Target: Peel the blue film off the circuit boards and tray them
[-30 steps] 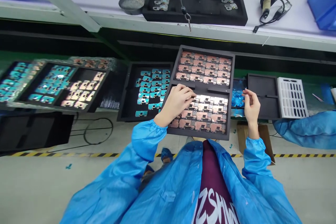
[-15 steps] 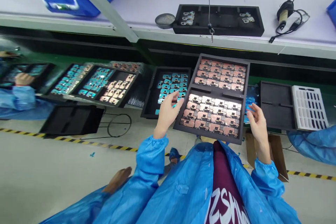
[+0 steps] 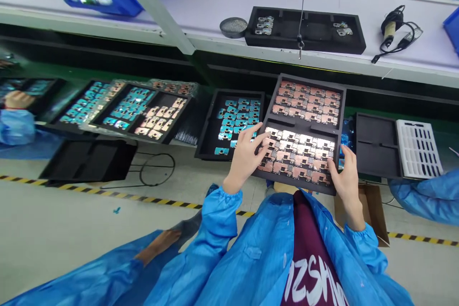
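A black foam tray (image 3: 343, 119) with two compartments of copper-coloured metal parts lies in front of me. My left hand (image 3: 247, 155) grips its near left edge, thumb on top by the parts. My right hand (image 3: 342, 179) grips the near right corner, fingers curled round the rim. Left of it lies another black tray (image 3: 211, 124) holding teal-filmed parts. Both my sleeves are blue.
Further left lie trays (image 3: 125, 112) of teal and copper parts, with an empty black tray (image 3: 86, 160) below them. An empty black tray (image 3: 376, 146) and a white slotted rack (image 3: 418, 148) lie to the right. Co-workers' blue sleeves (image 3: 426, 193) show at both sides. The shelf above carries a black tray (image 3: 304, 31), a hanging hook (image 3: 300, 43) and a corded tool (image 3: 389, 26).
My left hand came back from the teal tray to the copper tray's left edge. My right hand closed on the tray's near right corner. The view shifted slightly.
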The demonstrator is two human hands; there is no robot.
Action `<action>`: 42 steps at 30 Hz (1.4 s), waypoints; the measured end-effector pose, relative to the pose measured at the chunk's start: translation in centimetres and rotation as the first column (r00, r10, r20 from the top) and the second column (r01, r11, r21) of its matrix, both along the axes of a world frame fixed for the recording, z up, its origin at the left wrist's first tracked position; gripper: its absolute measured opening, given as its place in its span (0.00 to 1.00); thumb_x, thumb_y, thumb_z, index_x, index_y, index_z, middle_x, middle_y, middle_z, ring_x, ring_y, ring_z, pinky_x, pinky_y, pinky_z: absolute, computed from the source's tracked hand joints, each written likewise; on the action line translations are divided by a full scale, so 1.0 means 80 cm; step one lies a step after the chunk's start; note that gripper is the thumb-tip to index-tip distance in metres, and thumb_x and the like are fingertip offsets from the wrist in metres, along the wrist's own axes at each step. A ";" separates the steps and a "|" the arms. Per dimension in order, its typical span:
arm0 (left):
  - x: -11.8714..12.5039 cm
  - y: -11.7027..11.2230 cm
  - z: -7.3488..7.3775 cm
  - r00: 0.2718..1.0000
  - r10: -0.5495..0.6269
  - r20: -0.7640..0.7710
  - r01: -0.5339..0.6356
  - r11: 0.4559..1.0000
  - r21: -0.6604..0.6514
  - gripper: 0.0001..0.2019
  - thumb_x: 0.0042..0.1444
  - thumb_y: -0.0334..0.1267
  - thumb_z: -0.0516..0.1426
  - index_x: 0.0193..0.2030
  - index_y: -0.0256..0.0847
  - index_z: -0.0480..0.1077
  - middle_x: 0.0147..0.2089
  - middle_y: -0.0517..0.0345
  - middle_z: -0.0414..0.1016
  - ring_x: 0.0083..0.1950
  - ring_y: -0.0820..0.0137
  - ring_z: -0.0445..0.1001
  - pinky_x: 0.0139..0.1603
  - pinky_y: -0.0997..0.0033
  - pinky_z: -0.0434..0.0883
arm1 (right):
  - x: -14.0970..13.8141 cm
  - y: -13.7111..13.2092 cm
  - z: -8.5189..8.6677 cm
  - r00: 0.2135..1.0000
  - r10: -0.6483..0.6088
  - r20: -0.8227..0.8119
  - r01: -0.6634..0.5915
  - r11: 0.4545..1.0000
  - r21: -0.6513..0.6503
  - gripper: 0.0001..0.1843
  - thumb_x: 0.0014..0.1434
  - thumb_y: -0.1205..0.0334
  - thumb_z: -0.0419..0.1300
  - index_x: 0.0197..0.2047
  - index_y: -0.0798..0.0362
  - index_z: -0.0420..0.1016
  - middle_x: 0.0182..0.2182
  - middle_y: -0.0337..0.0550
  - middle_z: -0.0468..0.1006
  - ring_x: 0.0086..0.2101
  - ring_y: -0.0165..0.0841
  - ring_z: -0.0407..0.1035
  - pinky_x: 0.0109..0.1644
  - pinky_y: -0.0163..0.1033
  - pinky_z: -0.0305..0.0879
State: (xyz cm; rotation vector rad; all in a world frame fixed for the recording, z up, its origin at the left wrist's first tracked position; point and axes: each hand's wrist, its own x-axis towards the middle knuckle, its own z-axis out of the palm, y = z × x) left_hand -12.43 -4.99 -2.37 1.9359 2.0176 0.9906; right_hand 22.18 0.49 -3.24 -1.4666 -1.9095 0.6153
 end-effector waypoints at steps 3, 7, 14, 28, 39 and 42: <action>-0.001 0.012 0.010 0.980 -0.175 -0.095 0.174 0.985 -0.021 0.13 0.74 0.34 0.58 0.57 0.47 0.82 0.62 0.50 0.83 0.70 0.50 0.70 0.70 0.40 0.72 | -0.037 0.004 0.022 0.969 0.199 0.148 -0.225 0.956 0.188 0.26 0.76 0.56 0.58 0.75 0.41 0.68 0.70 0.54 0.71 0.70 0.55 0.65 0.72 0.69 0.68; -0.001 0.024 0.007 0.951 -0.271 -0.150 0.256 0.960 -0.110 0.12 0.73 0.32 0.59 0.56 0.47 0.83 0.56 0.48 0.85 0.66 0.49 0.71 0.66 0.40 0.72 | -0.109 0.027 0.034 0.746 0.541 0.389 -0.626 0.769 0.132 0.20 0.77 0.67 0.54 0.67 0.46 0.74 0.64 0.52 0.79 0.59 0.50 0.72 0.62 0.58 0.74; -0.003 0.025 0.003 0.946 -0.246 -0.211 0.228 0.968 -0.106 0.13 0.75 0.34 0.57 0.55 0.47 0.84 0.53 0.47 0.84 0.63 0.48 0.71 0.64 0.40 0.70 | -0.149 0.052 0.009 0.469 0.643 0.605 -0.795 0.606 -0.028 0.16 0.74 0.75 0.57 0.58 0.54 0.80 0.58 0.55 0.81 0.56 0.49 0.72 0.55 0.53 0.73; -0.003 -0.010 0.022 0.916 -0.381 -0.126 0.352 0.914 -0.203 0.11 0.73 0.35 0.60 0.54 0.48 0.84 0.56 0.51 0.85 0.62 0.50 0.73 0.62 0.43 0.71 | -0.139 0.019 0.013 0.522 0.641 0.563 -0.782 0.623 0.015 0.14 0.78 0.66 0.54 0.60 0.54 0.77 0.56 0.54 0.81 0.51 0.47 0.70 0.51 0.51 0.72; -0.001 -0.014 0.014 0.913 -0.362 -0.189 0.326 0.925 -0.195 0.11 0.74 0.36 0.60 0.53 0.45 0.85 0.54 0.48 0.85 0.62 0.49 0.72 0.64 0.40 0.70 | -0.137 0.015 0.001 0.512 0.664 0.545 -0.784 0.620 -0.019 0.16 0.77 0.73 0.52 0.60 0.57 0.76 0.55 0.59 0.77 0.51 0.49 0.68 0.55 0.54 0.73; -0.001 -0.011 0.017 0.921 -0.355 -0.162 0.326 0.928 -0.183 0.11 0.74 0.37 0.59 0.53 0.44 0.84 0.55 0.47 0.85 0.61 0.50 0.73 0.63 0.43 0.72 | -0.137 0.013 -0.001 0.535 0.657 0.532 -0.775 0.632 0.000 0.15 0.77 0.72 0.52 0.59 0.56 0.77 0.54 0.57 0.78 0.50 0.47 0.69 0.54 0.53 0.73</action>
